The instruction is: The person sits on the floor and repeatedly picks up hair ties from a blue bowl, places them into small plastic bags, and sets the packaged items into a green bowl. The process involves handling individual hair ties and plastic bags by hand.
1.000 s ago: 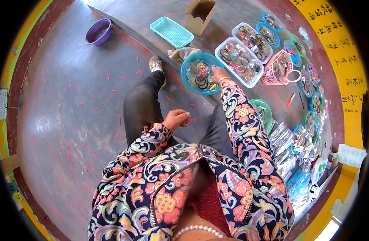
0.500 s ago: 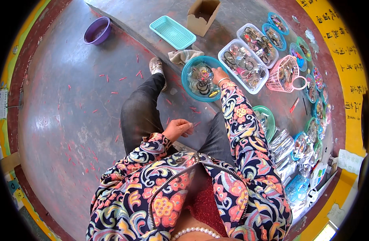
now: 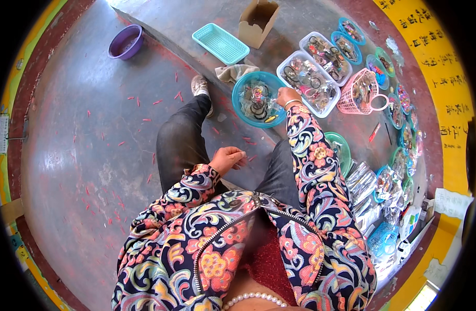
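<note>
A round blue basin (image 3: 239,115) stands on the floor in front of me, holding clear plastic packets (image 3: 258,98) with dark hair ties and pink and red bits, plus a small yellow item. At its right rim, my right hand (image 3: 289,96) has its fingers pinched together on what looks like a clear plastic packet (image 3: 276,103); the contents are too small to make out. My left hand (image 3: 228,159) hovers over my lap with its fingers curled in, and whatever they may hold is hidden.
Beside the basin are two white trays (image 3: 287,58) of packets and a pink handled basket (image 3: 352,106). Several small bowls line the right wall. Farther away are a turquoise basket (image 3: 217,32), a cardboard box (image 3: 253,31) and a purple basin (image 3: 126,52). Red scraps dot the floor.
My right hand has drawn back slightly from the packets toward the basin's right rim. More of the pink and red contents now show. The left hand stays over my lap, nearly still.
</note>
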Motion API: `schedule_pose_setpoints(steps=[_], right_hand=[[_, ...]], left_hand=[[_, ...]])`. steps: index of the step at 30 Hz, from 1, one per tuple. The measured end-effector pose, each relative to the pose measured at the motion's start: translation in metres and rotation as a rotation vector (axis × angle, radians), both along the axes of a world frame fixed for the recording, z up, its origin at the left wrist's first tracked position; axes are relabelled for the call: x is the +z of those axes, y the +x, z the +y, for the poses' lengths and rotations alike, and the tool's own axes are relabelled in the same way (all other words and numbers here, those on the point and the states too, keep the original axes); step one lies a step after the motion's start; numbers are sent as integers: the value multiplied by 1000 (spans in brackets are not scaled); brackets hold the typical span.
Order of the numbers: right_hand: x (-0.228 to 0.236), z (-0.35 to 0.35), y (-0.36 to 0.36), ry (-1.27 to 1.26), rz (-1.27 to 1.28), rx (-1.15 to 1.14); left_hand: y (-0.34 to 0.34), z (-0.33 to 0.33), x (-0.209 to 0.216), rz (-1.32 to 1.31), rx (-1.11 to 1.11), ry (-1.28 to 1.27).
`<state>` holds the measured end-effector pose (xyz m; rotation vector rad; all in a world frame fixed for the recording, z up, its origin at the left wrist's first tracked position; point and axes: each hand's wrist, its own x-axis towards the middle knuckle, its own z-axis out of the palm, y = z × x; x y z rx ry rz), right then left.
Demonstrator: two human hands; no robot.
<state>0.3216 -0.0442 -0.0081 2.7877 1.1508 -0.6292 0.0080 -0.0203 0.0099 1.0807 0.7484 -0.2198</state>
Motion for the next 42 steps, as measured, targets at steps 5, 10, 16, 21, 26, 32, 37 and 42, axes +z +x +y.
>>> schedule_pose_setpoints(steps=[5,10,16,21,26,32,37,42], right_hand=[[16,-13,-19,420,328,-253],[38,-36,-66,867,1086,-608],[41,-80,-150,974,1334,-863],[28,-97,-182,960,1306,-809],[24,-95,-183,914,1306,-749],[14,-89,-178,940,1409,-761],[6,-88,-178,931,1435,-749],[9,-88,-179,935,1433,-729]], left_hand=[[0,5,-6,-3,13,12],[2,13,-19,-45,84,-29],[-1,21,1,-150,266,-241],[0,21,-1,-184,228,-236],[0,24,-12,-203,228,-192],[0,26,-16,-204,117,-141],[0,25,-17,-215,20,-71],[0,26,-22,-231,17,-45]])
